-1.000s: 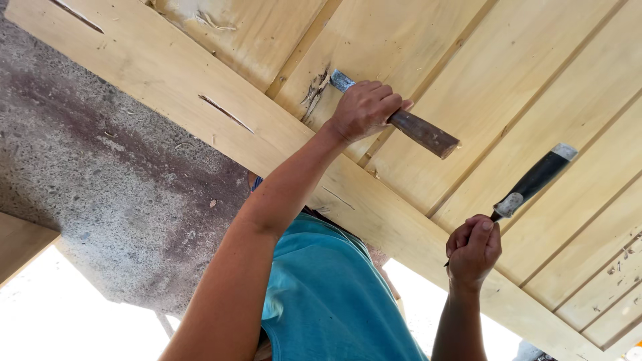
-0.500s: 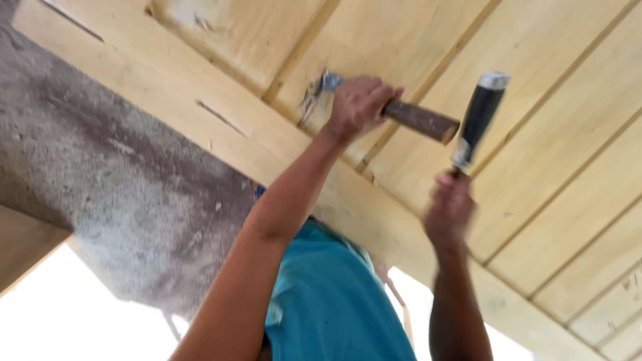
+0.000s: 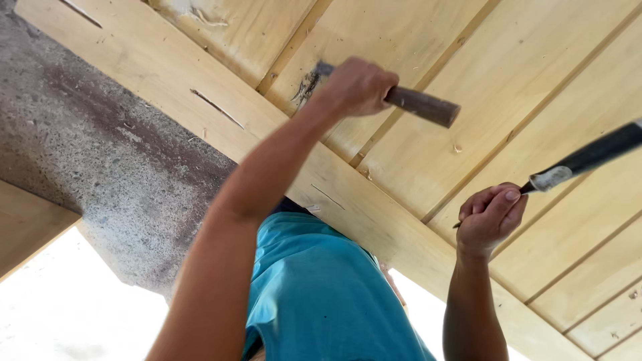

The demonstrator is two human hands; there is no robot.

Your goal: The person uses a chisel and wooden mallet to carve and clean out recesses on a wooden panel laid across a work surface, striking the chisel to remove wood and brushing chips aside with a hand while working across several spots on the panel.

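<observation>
Pale wooden planks (image 3: pixel 428 47) are running overhead, a wide beam (image 3: pixel 167 73) is crossing beneath them, and rough grey concrete (image 3: pixel 87 160) is meeting the beam's far side. We are wrapping our left hand (image 3: pixel 358 85) tightly around a chisel (image 3: pixel 421 105); its brown handle is sticking out past the knuckles, while the blade is mostly hiding behind the fingers, tip pressing into a splintered groove. Our right hand (image 3: pixel 490 217) is curling shut around a hammer (image 3: pixel 588 157); the dark head end is running off the frame's edge, well apart from the chisel. A teal shirt (image 3: pixel 321 294) is filling the space below both wrists.
</observation>
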